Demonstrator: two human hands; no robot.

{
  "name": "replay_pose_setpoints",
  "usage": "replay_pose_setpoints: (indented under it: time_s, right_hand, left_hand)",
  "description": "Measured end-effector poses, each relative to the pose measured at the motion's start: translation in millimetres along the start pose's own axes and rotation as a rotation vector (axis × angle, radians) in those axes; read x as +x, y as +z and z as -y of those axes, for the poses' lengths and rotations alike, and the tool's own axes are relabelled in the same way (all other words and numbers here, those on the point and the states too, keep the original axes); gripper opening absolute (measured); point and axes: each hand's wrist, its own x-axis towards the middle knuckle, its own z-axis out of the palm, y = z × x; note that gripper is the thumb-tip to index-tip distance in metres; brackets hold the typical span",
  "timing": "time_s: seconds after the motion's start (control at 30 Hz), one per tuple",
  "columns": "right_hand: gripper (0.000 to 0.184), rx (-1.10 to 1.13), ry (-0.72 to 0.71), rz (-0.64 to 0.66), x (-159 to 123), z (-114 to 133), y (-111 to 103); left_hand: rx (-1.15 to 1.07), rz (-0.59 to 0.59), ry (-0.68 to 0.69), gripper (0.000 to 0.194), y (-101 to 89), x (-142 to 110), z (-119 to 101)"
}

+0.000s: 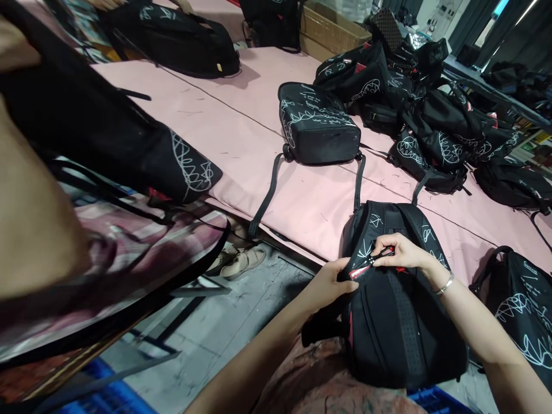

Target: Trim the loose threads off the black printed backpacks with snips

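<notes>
A Workshop Full of Bags

We take this for a workshop, since the goods come in batches. Near us is one black bag (383, 333) with white scribbles; a heap (451, 118) of similar ones covers the far end of a long pink-topped table (215, 129). We see dark thread-like bits (196, 112) strewn across the pink, a carton (328, 26) behind, and a second table (470, 75) with dark goods (511, 83). A co-worker's arm (34, 213) shows close on our left.

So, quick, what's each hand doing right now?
Left hand: closed, pinching at the red-and-white label.
Right hand: closed, pinching a dark cord.
</notes>
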Motion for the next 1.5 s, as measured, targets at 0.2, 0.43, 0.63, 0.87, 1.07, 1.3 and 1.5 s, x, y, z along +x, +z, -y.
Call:
replay_pose_setpoints:
  time_s: [0.2,0.43,0.63,0.87,1.07,1.3,1.5]
  right_hand:
    - [0.027,-0.047,0.003,-0.031,-4,4,-3]
    - [0.026,-0.115,-0.008,-0.017,-7,11,-7]
    - [0.025,-0.143,-0.058,0.009,-2,14,0]
    - [0.026,-0.155,-0.078,0.007,0,17,4]
    - [0.030,-0.022,-0.011,-0.180,-6,7,11]
    - [0.022,-0.165,-0.152,-0.579,-23,-22,-3]
    - [0.020,-0.231,-0.195,-0.499,-25,-21,-5]
  left_hand:
    - [-0.022,-0.021,0.004,0.028,0.3,-1,-5]
    - [0.030,-0.006,0.005,0.022,2.1,-3,-10]
    - [0.067,-0.005,0.009,0.018,3.2,-1,-9]
    - [0.105,-0.033,0.018,0.024,3.9,1,-6]
    - [-0.061,-0.052,-0.012,0.040,1.6,1,2]
    - [-0.368,-0.011,-0.025,0.050,4.5,0,-7]
    - [-0.443,-0.102,-0.069,0.037,4.5,8,3]
